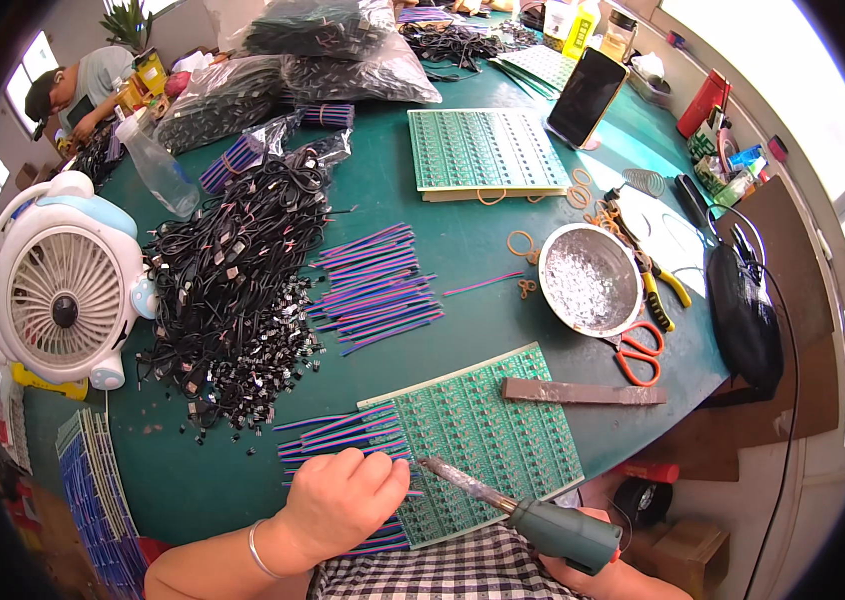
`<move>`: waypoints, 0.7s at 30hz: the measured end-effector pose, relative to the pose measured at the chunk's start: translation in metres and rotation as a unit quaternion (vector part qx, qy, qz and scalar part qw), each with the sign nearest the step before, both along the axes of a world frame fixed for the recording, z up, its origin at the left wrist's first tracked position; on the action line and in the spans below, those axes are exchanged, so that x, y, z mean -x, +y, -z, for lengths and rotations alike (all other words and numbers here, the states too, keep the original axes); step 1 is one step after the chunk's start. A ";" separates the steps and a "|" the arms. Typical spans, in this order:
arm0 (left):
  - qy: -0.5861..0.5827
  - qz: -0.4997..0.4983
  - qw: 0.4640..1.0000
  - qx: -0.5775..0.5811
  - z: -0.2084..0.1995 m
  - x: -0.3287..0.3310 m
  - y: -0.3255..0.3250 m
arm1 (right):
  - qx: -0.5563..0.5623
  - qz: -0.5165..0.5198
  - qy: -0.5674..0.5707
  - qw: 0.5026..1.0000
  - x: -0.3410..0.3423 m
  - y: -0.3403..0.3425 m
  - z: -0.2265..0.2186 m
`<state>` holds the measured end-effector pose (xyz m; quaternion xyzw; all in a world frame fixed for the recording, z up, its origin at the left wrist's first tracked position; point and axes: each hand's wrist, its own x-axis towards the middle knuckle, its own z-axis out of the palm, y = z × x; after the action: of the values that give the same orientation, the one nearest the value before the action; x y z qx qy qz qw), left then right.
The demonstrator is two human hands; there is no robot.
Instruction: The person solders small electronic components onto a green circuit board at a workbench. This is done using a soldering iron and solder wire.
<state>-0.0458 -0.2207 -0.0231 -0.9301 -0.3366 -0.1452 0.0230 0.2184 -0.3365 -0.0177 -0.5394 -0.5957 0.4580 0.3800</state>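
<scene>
A green circuit board point(483, 450) with rows of small parts lies at the table's near edge. Short blue, purple and pink wires point(348, 428) stick out from its left side. My left hand point(343, 505) is closed in a pinch over that edge, among the wires; it appears to grip one wire, though the fingers mostly cover it. My right hand point(568, 575) is wrapped round the green handle of a soldering iron point(563, 530). The iron's tip points left and rests at or just over the board, close to my left fingertips. A brown bar point(583, 392) lies across the board's far right corner.
Loose wires point(383, 290) lie beyond the board, beside a heap of black cables point(233, 290). A white fan point(68, 290) stands left. Right are a metal bowl point(591, 280), orange scissors point(640, 352) and pliers point(658, 300). Stacked boards point(488, 150) and a phone point(588, 100) sit farther back.
</scene>
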 end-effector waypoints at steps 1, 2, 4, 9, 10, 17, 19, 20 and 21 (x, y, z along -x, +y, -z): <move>0.003 0.003 1.000 0.004 0.000 0.000 0.000 | -0.015 0.008 0.003 1.000 0.000 -0.001 0.000; 0.003 0.004 1.000 0.004 -0.001 0.000 0.000 | -0.031 0.016 0.007 0.999 0.001 -0.001 0.001; 0.006 0.003 1.000 0.002 -0.001 0.000 0.000 | -0.048 0.012 -0.003 0.999 0.000 0.000 0.002; 0.006 0.000 1.000 0.001 0.000 -0.001 -0.001 | -0.028 0.009 -0.031 0.999 0.000 -0.002 0.001; 0.006 -0.001 1.000 0.005 0.000 -0.001 -0.001 | -0.030 0.013 -0.029 0.999 0.000 -0.002 0.001; 0.006 -0.006 1.000 0.004 -0.002 -0.001 -0.003 | 0.026 -0.086 -0.053 0.995 -0.024 -0.010 0.021; 0.012 -0.006 1.000 0.008 -0.003 -0.002 -0.003 | 0.037 -0.032 -0.006 0.999 -0.016 -0.012 0.021; 0.012 -0.005 1.000 0.008 -0.003 -0.002 -0.003 | 0.050 0.020 0.041 0.998 -0.013 -0.013 0.021; 0.014 -0.004 1.000 0.011 -0.003 -0.002 -0.003 | 0.049 0.020 0.041 0.998 -0.013 -0.012 0.020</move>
<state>-0.0440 -0.2238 -0.0204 -0.9308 -0.3416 -0.1285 0.0176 0.2316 -0.3489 -0.0372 -0.5499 -0.5452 0.5012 0.3863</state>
